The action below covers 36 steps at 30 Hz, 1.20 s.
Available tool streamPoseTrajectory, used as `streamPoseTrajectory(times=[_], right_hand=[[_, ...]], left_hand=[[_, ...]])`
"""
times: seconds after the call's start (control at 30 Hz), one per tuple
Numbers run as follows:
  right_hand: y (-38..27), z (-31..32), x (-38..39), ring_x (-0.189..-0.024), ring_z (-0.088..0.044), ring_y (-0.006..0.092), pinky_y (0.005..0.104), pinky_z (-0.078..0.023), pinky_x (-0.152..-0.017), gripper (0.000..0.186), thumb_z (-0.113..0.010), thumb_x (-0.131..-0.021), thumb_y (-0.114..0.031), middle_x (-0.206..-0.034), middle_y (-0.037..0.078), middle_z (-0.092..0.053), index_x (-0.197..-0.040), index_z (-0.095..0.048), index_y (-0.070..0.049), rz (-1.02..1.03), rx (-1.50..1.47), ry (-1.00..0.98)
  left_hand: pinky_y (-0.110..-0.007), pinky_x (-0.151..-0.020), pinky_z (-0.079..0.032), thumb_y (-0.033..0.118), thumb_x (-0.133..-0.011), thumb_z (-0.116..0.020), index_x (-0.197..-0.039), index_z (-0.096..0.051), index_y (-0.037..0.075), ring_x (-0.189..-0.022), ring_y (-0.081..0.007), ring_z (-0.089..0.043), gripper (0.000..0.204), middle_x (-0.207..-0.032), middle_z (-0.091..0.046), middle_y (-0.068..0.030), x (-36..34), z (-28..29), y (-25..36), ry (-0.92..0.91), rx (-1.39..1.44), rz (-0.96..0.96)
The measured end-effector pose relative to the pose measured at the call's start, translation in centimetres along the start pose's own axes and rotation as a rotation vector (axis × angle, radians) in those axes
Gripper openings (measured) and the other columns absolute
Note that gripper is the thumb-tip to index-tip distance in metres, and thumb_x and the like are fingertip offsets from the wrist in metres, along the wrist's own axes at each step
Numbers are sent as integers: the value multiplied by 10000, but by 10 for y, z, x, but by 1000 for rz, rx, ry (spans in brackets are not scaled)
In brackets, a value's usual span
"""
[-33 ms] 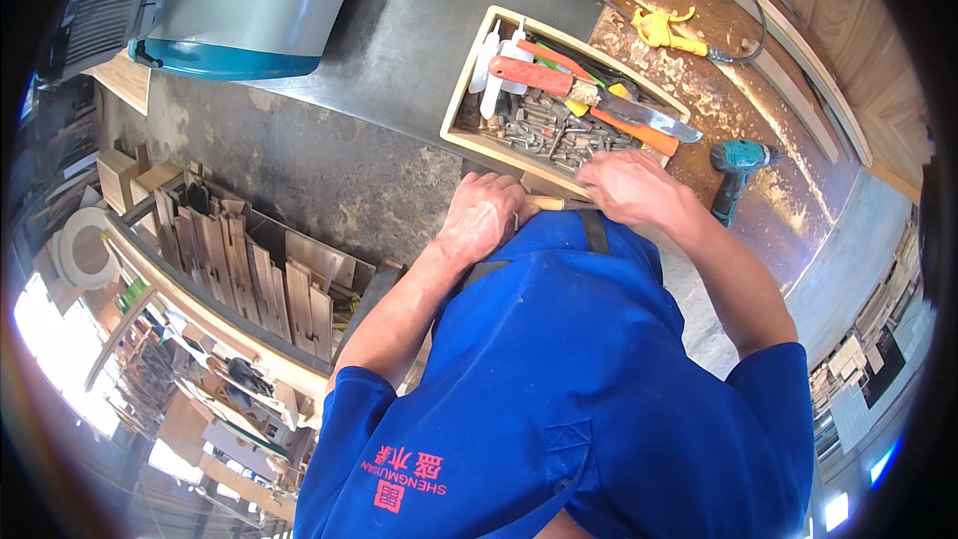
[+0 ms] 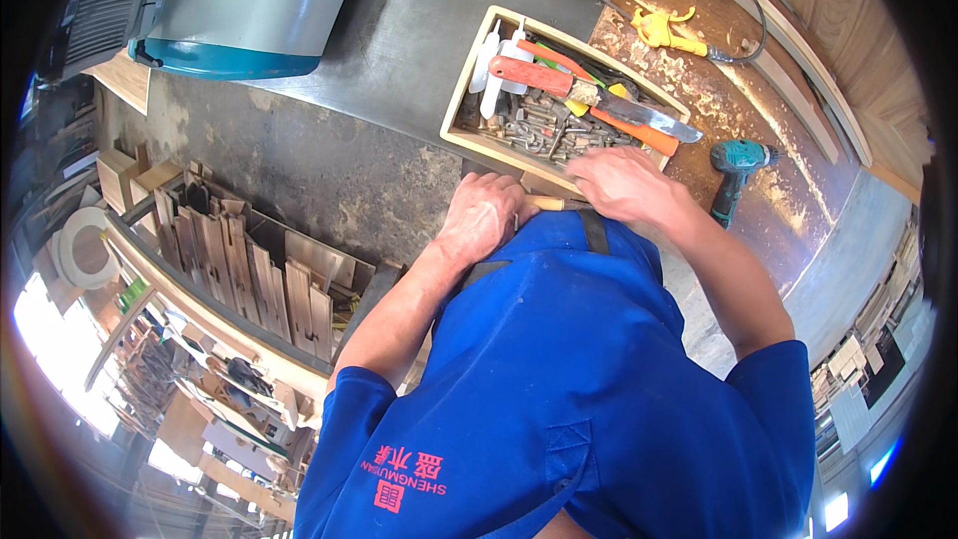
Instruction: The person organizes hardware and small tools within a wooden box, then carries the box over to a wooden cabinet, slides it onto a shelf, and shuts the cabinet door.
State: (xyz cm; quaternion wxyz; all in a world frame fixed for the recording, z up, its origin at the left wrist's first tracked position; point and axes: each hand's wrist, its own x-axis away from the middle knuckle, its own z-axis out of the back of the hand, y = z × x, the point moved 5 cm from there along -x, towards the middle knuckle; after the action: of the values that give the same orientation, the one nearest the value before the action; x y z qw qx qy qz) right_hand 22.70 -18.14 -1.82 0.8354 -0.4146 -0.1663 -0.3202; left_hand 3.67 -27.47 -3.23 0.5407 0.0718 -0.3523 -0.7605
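My left hand [image 2: 481, 208] is curled at the bench edge in front of my blue apron [image 2: 539, 359], closed on a short light wooden piece [image 2: 545, 203] that sticks out to the right. My right hand [image 2: 614, 180] is just beside the lower rim of a wooden box [image 2: 469, 145], above that piece; its fingers are bent and blurred at the tips, and what they touch is unclear. The box holds white squeeze bottles [image 2: 486, 60], a red-handled knife [image 2: 529, 73], orange-handled tools [image 2: 639, 135] and several small metal bits [image 2: 539, 130].
A teal and grey machine [image 2: 249, 10] stands on the steel bench [image 2: 379, 60]. At right lie a teal drill [image 2: 738, 165], a yellow air gun [image 2: 659, 28] with hose, wood strips [image 2: 788, 90] and shavings. Offcuts [image 2: 249, 269] stand below left; boards [image 2: 848, 10] lie top right.
My right hand has shifted slightly leftward and up toward the box's rim. My left hand and the objects around it look unchanged.
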Motion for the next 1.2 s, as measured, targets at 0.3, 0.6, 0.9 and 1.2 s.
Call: streamPoseTrajectory(times=[0.3,0.6,0.9,1.2], right_hand=[[-16,-11,-53,-1067,-739,418,537,-580,-913,424,-543,-918,-99,-1067,232,-769,-1286,-738,-175,-102,-70,-71],[-2,-13,-38,-884,-748,416,526,-587,-801,507,-529,-947,-88,-924,223,-758,-1439,-645,-118,-178,70,190],[-10,-17,-55,-1027,-735,422,545,-572,-902,548,-515,-940,-100,-1071,232,-766,-1473,-632,-146,-171,11,40],[-10,-9,-53,-1045,-736,414,532,-575,-916,535,-507,-949,-114,-1108,231,-764,-1469,-635,-139,-231,-92,14]], left_hand=[[-472,-784,-494,349,-953,-747,-802,-653,80,-869,-321,-673,323,-846,-686,-101,7,3,1,44,47,21],[-472,-798,-493,368,-969,-727,-810,-660,73,-878,-321,-672,342,-856,-688,-104,10,-1,-3,42,73,21],[-475,-789,-494,351,-960,-740,-802,-662,75,-868,-324,-674,327,-849,-692,-105,14,-2,-5,33,67,29],[-474,-785,-497,354,-954,-750,-803,-665,77,-864,-320,-673,326,-844,-691,-100,17,-5,-9,23,57,42]])
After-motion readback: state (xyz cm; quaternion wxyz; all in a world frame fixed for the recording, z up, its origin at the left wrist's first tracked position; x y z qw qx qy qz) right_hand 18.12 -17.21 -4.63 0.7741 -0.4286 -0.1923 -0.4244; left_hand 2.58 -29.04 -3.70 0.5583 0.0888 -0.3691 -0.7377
